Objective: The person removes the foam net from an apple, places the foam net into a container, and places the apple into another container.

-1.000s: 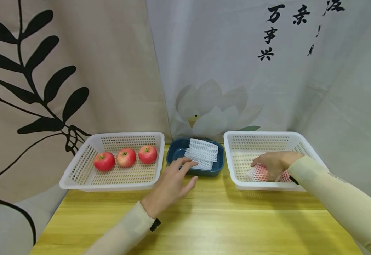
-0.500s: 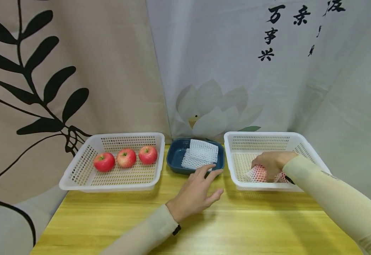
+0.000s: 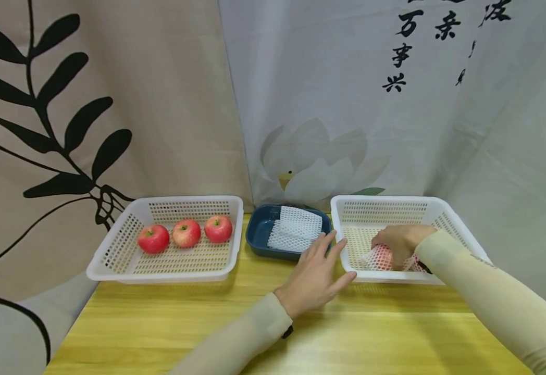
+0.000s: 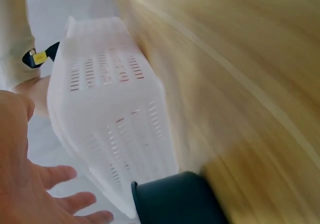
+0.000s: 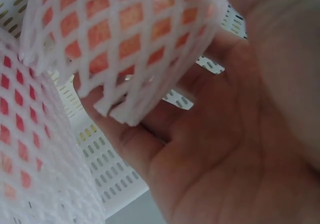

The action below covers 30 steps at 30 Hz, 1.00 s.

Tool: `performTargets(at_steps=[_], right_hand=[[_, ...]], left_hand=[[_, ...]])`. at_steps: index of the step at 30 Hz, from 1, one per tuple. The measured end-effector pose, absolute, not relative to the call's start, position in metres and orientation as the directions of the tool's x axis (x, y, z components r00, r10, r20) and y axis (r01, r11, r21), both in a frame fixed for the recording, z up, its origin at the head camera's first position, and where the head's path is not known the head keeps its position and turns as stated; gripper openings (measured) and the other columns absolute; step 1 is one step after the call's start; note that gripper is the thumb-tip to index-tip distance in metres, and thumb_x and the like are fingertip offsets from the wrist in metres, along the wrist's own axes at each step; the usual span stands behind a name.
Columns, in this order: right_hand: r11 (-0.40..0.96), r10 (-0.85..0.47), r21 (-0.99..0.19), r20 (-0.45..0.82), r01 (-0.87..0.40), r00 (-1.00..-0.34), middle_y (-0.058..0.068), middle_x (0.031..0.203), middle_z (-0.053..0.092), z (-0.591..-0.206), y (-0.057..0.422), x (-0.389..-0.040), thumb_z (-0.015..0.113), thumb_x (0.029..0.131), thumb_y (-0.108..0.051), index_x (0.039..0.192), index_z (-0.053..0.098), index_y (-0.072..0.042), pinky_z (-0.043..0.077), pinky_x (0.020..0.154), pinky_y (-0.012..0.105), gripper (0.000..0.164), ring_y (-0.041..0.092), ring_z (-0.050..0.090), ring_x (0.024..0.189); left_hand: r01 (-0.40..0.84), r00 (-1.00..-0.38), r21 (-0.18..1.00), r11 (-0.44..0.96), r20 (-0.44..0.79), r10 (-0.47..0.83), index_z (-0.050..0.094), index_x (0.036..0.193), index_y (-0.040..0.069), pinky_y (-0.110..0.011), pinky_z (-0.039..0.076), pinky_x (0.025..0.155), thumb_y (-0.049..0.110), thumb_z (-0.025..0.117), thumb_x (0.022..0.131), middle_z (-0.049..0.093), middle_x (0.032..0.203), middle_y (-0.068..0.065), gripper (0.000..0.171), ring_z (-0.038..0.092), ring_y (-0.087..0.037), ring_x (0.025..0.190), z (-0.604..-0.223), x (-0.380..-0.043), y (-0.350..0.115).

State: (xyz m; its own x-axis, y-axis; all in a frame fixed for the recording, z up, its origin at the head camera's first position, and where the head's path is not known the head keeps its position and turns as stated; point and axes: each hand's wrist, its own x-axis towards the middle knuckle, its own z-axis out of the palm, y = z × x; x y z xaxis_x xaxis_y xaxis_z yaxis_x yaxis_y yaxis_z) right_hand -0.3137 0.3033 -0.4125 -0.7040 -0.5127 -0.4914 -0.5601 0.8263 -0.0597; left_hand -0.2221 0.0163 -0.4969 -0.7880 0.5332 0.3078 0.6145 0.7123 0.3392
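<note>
My right hand [image 3: 401,244] is down inside the right white basket [image 3: 348,204]. Its fingers grip an apple in a white foam net [image 5: 125,28], which lies against them in the right wrist view. Beside it is a second netted apple [image 5: 22,139], partly covered by the hand in the head view. My left hand [image 3: 312,276], fingers spread and holding nothing, hovers above the table in front of the dark blue tray [image 3: 265,252] and near the right basket's front left corner. White foam nets [image 3: 296,229] lie in the tray.
At the left, another white basket [image 3: 160,276] has 3 bare red apples in a row, among them a middle apple [image 3: 186,233]. The baskets and tray line the back of the wooden table [image 3: 170,312], before a hanging cloth [image 3: 184,104].
My left hand has moved right, from between the left basket and the tray to near the right basket. My right hand stays almost still in its basket.
</note>
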Motion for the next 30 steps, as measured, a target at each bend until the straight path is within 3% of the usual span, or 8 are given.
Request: performTargets(at_steps=[6,12,21,25,30], right_hand=[[0.852,-0.47,-0.053,-0.515,-0.52,-0.717,0.009,0.144,0.08,-0.416,0.303,-0.314,0.094,0.077,0.001,0.147,0.077,-0.014,0.065,0.11,0.058,0.073,0.025,0.073,0.122],[0.86,-0.461,-0.053,-0.509,-0.508,-0.727,0.007,0.139,0.081,-0.415,0.301,-0.314,0.097,0.078,-0.003,0.144,0.079,-0.014,0.066,0.109,0.058,0.07,0.023,0.073,0.119],[0.876,-0.446,-0.073,-0.497,-0.476,-0.744,0.0,0.111,0.078,-0.414,0.301,-0.317,0.101,0.079,-0.009,0.129,0.075,-0.014,0.065,0.089,0.045,0.056,0.02,0.065,0.096],[0.89,-0.423,-0.077,-0.508,-0.45,-0.75,-0.001,0.107,0.076,-0.415,0.301,-0.316,0.102,0.08,-0.011,0.125,0.072,-0.014,0.064,0.085,0.042,0.054,0.019,0.064,0.094],[0.883,-0.444,-0.1,-0.498,-0.459,-0.745,0.0,0.11,0.077,-0.416,0.304,-0.314,0.1,0.082,-0.013,0.133,0.072,-0.008,0.065,0.089,0.044,0.058,0.019,0.065,0.095]], left_hand=[[0.563,-0.827,0.341,0.753,0.247,0.506,0.029,0.186,0.015,-0.068,0.04,0.14,0.072,0.037,0.121,0.023,0.196,-0.015,0.088,0.029,-0.046,0.18,-0.505,-0.227,0.031],[0.54,-0.842,0.331,0.774,0.224,0.491,0.019,0.188,0.012,-0.067,0.036,0.143,0.077,0.033,0.119,0.013,0.198,-0.011,0.096,0.024,-0.045,0.182,-0.507,-0.229,0.037],[0.545,-0.838,0.296,0.785,0.24,0.491,0.019,0.187,0.009,-0.065,0.038,0.142,0.075,0.033,0.12,0.018,0.197,-0.014,0.096,0.03,-0.045,0.18,-0.504,-0.232,0.038],[0.542,-0.839,0.299,0.785,0.234,0.491,0.02,0.187,0.009,-0.064,0.039,0.142,0.075,0.034,0.119,0.019,0.197,-0.014,0.096,0.032,-0.045,0.179,-0.504,-0.231,0.037],[0.543,-0.839,0.298,0.785,0.236,0.491,0.021,0.187,0.008,-0.064,0.04,0.141,0.074,0.036,0.119,0.02,0.196,-0.014,0.095,0.033,-0.045,0.179,-0.505,-0.23,0.038]])
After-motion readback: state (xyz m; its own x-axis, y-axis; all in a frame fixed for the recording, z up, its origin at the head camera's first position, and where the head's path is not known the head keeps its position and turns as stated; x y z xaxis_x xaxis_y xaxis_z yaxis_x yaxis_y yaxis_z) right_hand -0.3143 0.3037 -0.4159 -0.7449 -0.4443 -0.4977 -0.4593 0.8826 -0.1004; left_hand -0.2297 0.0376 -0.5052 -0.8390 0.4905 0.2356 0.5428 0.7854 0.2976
